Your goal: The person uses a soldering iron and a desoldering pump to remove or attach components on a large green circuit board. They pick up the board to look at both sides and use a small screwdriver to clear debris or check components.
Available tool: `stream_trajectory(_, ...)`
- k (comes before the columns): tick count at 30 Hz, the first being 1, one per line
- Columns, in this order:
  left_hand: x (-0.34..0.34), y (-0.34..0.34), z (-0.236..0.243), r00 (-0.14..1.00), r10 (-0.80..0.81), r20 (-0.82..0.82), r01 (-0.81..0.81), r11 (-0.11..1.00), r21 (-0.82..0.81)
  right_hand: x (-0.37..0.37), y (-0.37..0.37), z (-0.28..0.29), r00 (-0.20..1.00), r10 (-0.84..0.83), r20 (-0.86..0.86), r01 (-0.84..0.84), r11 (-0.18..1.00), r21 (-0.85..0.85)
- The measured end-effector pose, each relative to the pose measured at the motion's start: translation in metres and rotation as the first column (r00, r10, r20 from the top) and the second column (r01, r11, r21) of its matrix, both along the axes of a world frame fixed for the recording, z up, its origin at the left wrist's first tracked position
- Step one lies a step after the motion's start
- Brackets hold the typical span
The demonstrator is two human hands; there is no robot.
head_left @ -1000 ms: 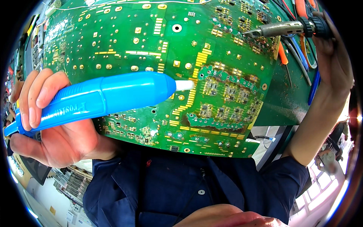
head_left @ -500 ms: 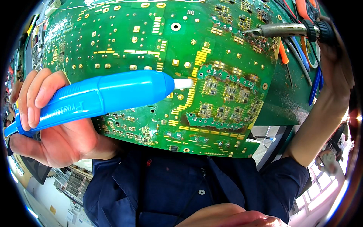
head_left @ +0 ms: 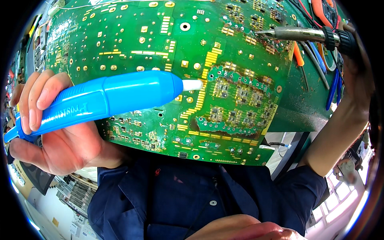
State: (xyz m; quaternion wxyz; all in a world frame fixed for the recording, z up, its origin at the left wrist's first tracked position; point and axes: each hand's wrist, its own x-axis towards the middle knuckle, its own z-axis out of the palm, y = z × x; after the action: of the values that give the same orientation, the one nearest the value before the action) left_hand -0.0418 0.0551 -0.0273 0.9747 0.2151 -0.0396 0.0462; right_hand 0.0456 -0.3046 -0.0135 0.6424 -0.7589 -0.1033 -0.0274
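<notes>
My left hand (head_left: 72,140) is closed round a blue solder sucker (head_left: 132,94). Its white nozzle points right, over the middle of a large green circuit board (head_left: 124,40); whether the nozzle touches the board I cannot tell. At the upper right, my right hand (head_left: 354,70) is closed on a soldering iron (head_left: 300,34), partly lost in the dark rim of the picture. The iron's tip is at a cluster of small parts near the board's upper right corner. Brownish residue surrounds that cluster and the lighter green strips lower down.
Right of the board, a green mat (head_left: 298,110) carries an orange-handled screwdriver (head_left: 298,56), blue-handled tools (head_left: 333,90) and a red-orange tool (head_left: 319,12), with crumbs scattered about. A cable end (head_left: 276,145) shows below the mat's edge. Racked equipment (head_left: 78,194) stands at the lower left.
The solder sucker has shifted very slightly up and left, and the iron's tip a little down. The board has moved up slightly in view. Both grips are the same.
</notes>
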Motion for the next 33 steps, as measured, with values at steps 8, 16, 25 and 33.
stream_trajectory(8, -0.0002, -0.0027, 0.0009, 1.0, 0.007, 0.015, -0.007, 1.0, -0.001, 0.0017, 0.0044, 0.0005, 1.0, 0.021, -0.003, -0.021, 1.0, 0.004)
stream_trajectory(16, 0.0003, -0.0057, 0.0013, 1.0, 0.003, 0.016, -0.003, 1.0, -0.011, 0.0031, 0.0074, 0.0014, 1.0, 0.026, -0.003, -0.026, 1.0, 0.008)
stream_trajectory(25, 0.0002, -0.006, 0.0005, 1.0, 0.001, 0.025, 0.0, 1.0, -0.024, 0.0032, 0.0078, 0.0015, 0.999, 0.038, -0.004, -0.038, 0.999, 0.016)
stream_trajectory(33, 0.0003, -0.0055, -0.0001, 1.0, -0.002, 0.032, 0.003, 1.0, -0.021, 0.0037, 0.0089, 0.0017, 0.999, 0.042, -0.003, -0.042, 0.999, 0.021)
